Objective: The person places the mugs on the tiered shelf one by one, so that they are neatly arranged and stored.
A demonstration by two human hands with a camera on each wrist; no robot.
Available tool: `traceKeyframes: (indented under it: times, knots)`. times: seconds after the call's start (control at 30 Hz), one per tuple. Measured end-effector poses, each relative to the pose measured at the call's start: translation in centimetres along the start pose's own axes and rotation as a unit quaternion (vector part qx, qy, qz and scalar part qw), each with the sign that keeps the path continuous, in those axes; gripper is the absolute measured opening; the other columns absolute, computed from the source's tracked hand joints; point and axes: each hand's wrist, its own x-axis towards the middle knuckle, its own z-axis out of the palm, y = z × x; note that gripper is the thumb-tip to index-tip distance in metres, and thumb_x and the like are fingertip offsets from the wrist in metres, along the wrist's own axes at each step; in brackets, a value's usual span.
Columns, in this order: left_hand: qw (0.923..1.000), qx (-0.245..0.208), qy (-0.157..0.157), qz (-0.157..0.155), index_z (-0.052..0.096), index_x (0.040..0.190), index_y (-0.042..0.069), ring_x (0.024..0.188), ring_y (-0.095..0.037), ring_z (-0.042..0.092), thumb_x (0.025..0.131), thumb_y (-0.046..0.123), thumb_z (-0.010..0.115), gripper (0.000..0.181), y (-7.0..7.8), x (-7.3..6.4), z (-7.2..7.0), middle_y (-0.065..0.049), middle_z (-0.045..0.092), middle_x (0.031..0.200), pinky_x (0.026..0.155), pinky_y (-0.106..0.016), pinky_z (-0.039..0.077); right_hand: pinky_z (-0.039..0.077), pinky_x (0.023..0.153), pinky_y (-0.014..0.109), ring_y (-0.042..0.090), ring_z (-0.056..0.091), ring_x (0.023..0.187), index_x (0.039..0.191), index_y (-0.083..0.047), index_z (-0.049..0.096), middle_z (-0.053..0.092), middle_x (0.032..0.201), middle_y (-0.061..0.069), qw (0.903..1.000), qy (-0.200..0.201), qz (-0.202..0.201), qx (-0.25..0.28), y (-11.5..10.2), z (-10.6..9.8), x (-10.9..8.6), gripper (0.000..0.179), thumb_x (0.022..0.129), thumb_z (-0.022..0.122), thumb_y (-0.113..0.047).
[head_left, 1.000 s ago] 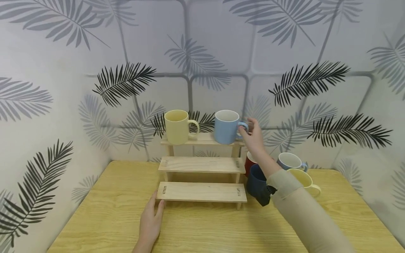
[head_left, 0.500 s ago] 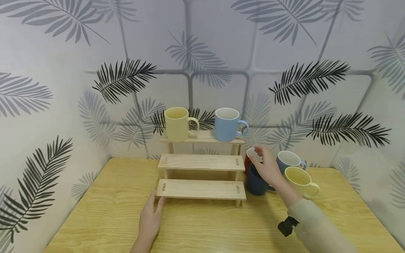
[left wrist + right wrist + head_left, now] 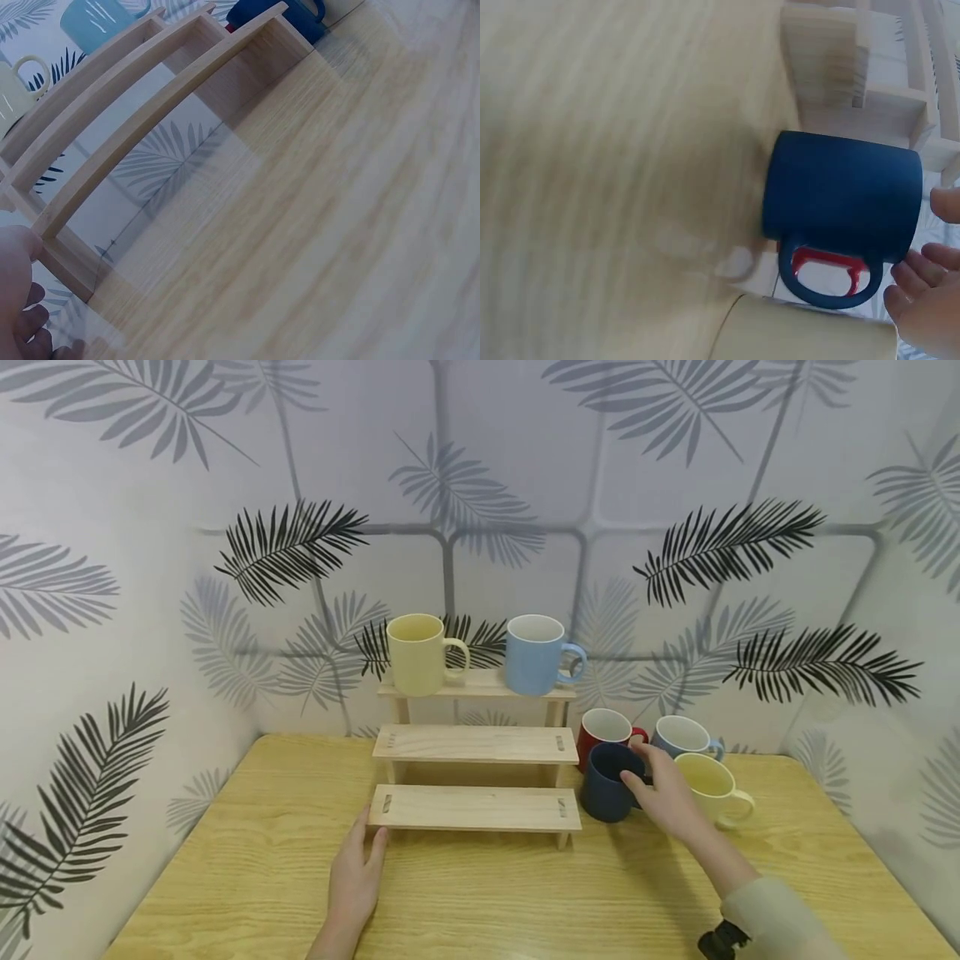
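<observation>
A three-tier wooden display rack stands on the table. At the left end of its bottom step, my left hand holds on, thumb at the front corner; the left wrist view shows that hand with curled fingers beside the rack's leg. To the right of the rack stands a dark blue mug, upright. My right hand is over its handle side, thumb and fingers apart. In the right wrist view, the fingers are right by the mug's rim, and the handle is free of them.
On the top step are a yellow mug and a light blue mug. A red mug, a blue mug and another yellow mug crowd around the dark blue one. A patterned wall rises behind.
My right hand has left the light blue mug's handle on the top step and come down to the dark blue mug. My left hand stays at the rack.
</observation>
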Motion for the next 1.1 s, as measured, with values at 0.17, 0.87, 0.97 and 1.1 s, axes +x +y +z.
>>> traceKeyframes:
  times: [0.17, 0.87, 0.97, 1.1]
  knots:
    - [1.0, 0.001, -0.006, 0.001, 0.025, 0.15, 0.002, 0.137, -0.042, 0.027, 0.102, 0.042, 0.039, 0.064, 0.0, -0.1, -0.1, -0.024, 0.031, 0.149, 0.111, -0.055, 0.024, 0.036, 0.1, 0.059, 0.05, 0.042, 0.121, 0.134, 0.018, 0.036, 0.042, 0.132, 0.037, 0.9997, 0.001, 0.021, -0.015, 0.9, 0.2, -1.1, 0.051, 0.096, 0.057, -0.008]
    - [0.9999, 0.014, 0.0, 0.004, 0.026, 0.149, 0.0, 0.135, -0.045, 0.029, 0.103, 0.038, 0.04, 0.061, 0.4, -0.4, -0.1, -0.026, 0.031, 0.148, 0.109, -0.057, 0.025, 0.047, 0.087, 0.056, 0.045, 0.056, 0.101, 0.117, 0.017, 0.049, 0.058, 0.108, 0.034, 0.9957, 0.046, 0.063, -0.05, 0.7, 1.0, -2.6, 0.039, 0.092, 0.064, -0.009]
    - [0.9999, 0.015, 0.0, 0.003, 0.026, 0.149, 0.0, 0.135, -0.045, 0.029, 0.103, 0.039, 0.04, 0.062, 0.4, -0.4, -0.1, -0.026, 0.031, 0.148, 0.109, -0.057, 0.025, 0.049, 0.082, 0.053, 0.042, 0.059, 0.095, 0.113, 0.015, 0.051, 0.061, 0.102, 0.031, 0.9949, 0.045, 0.071, -0.055, 0.7, 0.9, -3.0, 0.036, 0.093, 0.064, -0.012]
    - [0.9999, 0.012, -0.003, 0.001, 0.025, 0.15, 0.001, 0.135, -0.043, 0.028, 0.103, 0.038, 0.04, 0.061, 0.4, -0.3, -0.1, -0.025, 0.031, 0.149, 0.11, -0.056, 0.025, 0.052, 0.071, 0.042, 0.036, 0.062, 0.087, 0.105, 0.012, 0.055, 0.064, 0.093, 0.023, 0.9954, 0.058, 0.069, -0.032, 1.1, 1.1, -3.3, 0.024, 0.093, 0.063, -0.008]
